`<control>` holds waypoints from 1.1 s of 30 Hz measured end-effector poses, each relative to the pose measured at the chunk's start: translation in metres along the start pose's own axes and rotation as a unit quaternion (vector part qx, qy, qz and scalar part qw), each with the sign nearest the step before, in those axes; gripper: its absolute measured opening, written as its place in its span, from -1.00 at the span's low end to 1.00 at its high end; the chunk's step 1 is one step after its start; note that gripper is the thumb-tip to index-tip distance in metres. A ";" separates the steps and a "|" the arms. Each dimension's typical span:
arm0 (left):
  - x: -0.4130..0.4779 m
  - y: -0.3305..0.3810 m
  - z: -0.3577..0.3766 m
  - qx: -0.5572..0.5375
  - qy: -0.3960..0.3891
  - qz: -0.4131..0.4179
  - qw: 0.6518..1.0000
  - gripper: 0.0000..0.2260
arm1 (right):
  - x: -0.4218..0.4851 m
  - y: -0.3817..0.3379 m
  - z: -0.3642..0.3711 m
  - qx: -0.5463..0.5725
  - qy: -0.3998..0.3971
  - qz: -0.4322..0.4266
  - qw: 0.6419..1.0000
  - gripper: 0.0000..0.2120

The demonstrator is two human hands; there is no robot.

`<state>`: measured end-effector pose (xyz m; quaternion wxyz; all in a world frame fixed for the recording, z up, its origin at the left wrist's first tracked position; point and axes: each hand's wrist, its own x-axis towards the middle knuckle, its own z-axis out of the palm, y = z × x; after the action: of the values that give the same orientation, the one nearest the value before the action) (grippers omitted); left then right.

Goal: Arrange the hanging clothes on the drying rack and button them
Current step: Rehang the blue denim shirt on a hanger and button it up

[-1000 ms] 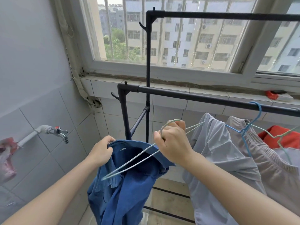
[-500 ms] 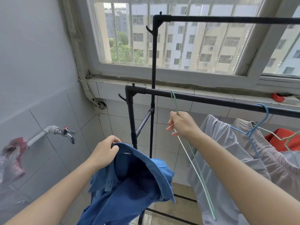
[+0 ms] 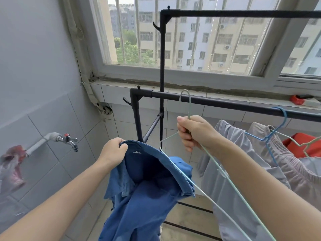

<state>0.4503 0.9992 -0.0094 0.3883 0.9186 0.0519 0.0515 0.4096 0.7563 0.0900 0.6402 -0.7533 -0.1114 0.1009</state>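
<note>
A tap (image 3: 68,139) is mounted on the tiled wall at the far left. The collar of the blue shirt (image 3: 147,188) is gripped by the left hand (image 3: 113,151), with the fingers curled over the fabric. The shirt is held in the air, below the lower rail of the drying rack (image 3: 225,103). The neck of a pale green wire hanger (image 3: 189,106) is gripped by the right hand (image 3: 194,132); its hook is raised across that rail, and one arm is laid against the collar opening. Further right, a grey garment (image 3: 231,153) and a blue hanger (image 3: 278,129) are hung from the same rail.
</note>
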 end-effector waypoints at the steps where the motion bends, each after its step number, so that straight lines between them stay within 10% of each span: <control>1: 0.001 -0.001 0.001 -0.004 0.008 -0.010 1.000 -0.81 | -0.003 -0.004 -0.001 0.006 -0.016 -0.015 1.000 -0.60; 12: 0.008 -0.001 0.034 -0.063 0.030 -0.066 0.995 -0.82 | -0.034 -0.006 0.007 0.064 -0.124 -0.048 0.989 -0.58; 22: -0.004 0.023 0.020 -0.149 -0.061 0.042 0.986 -0.71 | 0.008 0.072 0.021 0.007 0.073 0.084 0.994 -0.64; 33: -0.024 0.030 0.002 -0.213 -0.199 0.068 0.954 -0.83 | 0.037 0.063 0.052 -0.010 0.389 -0.060 0.919 -0.63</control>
<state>0.4281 0.9738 0.0096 0.5730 0.8076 -0.1016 -0.0959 0.4318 0.8062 0.0189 0.6306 -0.7313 0.1001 -0.2397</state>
